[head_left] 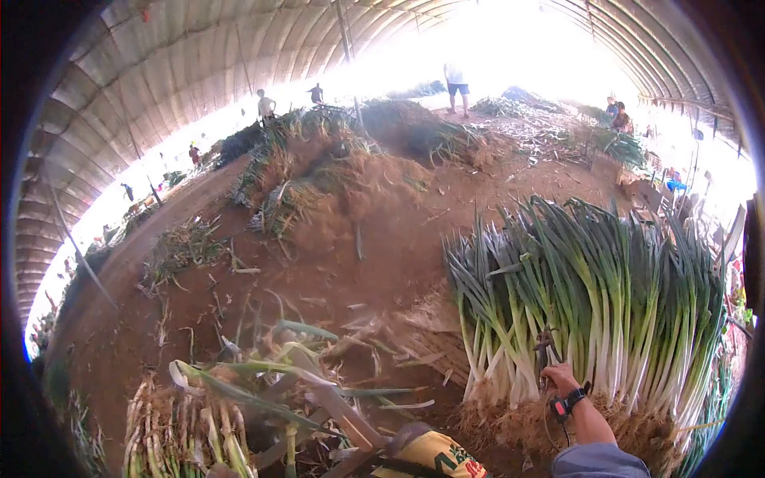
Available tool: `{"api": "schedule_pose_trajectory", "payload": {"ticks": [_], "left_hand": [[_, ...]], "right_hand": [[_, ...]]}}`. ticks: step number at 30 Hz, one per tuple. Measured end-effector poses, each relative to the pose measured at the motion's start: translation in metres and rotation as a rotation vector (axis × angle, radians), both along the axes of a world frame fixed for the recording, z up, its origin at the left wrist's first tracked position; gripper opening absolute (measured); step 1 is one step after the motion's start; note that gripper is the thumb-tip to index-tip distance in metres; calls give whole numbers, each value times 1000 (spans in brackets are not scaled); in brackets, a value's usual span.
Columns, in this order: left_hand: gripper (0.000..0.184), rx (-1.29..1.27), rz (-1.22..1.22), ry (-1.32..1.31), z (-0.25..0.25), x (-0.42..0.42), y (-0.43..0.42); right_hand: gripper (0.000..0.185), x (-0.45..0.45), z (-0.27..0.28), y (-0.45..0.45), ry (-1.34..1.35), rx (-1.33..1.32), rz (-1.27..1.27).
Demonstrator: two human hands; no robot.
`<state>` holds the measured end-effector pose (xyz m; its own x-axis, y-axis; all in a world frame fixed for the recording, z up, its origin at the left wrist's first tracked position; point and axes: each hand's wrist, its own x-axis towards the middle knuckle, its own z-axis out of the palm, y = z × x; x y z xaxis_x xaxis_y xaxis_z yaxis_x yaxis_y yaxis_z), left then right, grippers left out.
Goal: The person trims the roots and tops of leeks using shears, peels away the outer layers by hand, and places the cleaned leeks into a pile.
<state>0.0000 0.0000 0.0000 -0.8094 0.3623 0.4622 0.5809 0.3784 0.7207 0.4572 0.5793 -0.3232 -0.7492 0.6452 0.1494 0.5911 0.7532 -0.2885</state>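
My right hand [560,376] is closed around the handles of a plier-like hand tool [547,346], whose dark jaws point up and away from me. The hand is in front of a wide row of leeks [594,307], with white stalks, green tops and tangled brown roots at the near end. The tool overlaps the stalks in view; I cannot tell whether it touches them. A black and red device [561,409] with a cable is strapped to my right wrist. My left hand is not in view.
Loose leaves [295,366] and a wooden board [343,410] lie left of a yellow printed bag [438,456]. Rooty stalks [183,434] are bundled at the lower left. Farther off are a leek heap [319,167], a standing person [457,88] and other people under an arched roof [183,64].
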Motion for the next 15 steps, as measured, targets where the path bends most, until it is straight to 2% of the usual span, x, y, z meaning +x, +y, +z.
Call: {"api": "schedule_pose_trajectory", "payload": {"ticks": [2, 4, 6, 8, 9, 10, 12, 13, 14, 15], "left_hand": [[34, -211, -363, 766, -3, -75, -28], [35, -353, -496, 1101, -10, -86, -27], [38, -419, -397, 997, -24, -61, -21], [44, -355, -257, 397, -27, -10, -1], [49, -235, -140, -140, -20, 27, 20], [50, -116, -171, -415, -10, 46, 41], [55, 188, -160, -937, -13, 60, 74], [53, 35, -195, -781, -52, 55, 73], [54, 82, -252, -728, -48, 66, 87], [56, -68, -264, -473, -63, 62, 93]], "right_hand": [[53, -5, 14, -4, 173, 23, 46], [49, -22, 52, -26, 288, -63, 16], [45, -50, 76, -38, 428, -54, 50], [40, -76, 83, -47, 586, 35, 152], [37, -96, 94, -56, 705, -345, 51], [33, -121, 116, -74, 791, -745, -49], [28, -177, 217, -145, 746, -1288, -162], [28, -195, 223, -161, 669, -1136, 47], [29, -214, 222, -177, 608, -979, 261], [29, -229, 234, -200, 539, -1199, 266]]}}
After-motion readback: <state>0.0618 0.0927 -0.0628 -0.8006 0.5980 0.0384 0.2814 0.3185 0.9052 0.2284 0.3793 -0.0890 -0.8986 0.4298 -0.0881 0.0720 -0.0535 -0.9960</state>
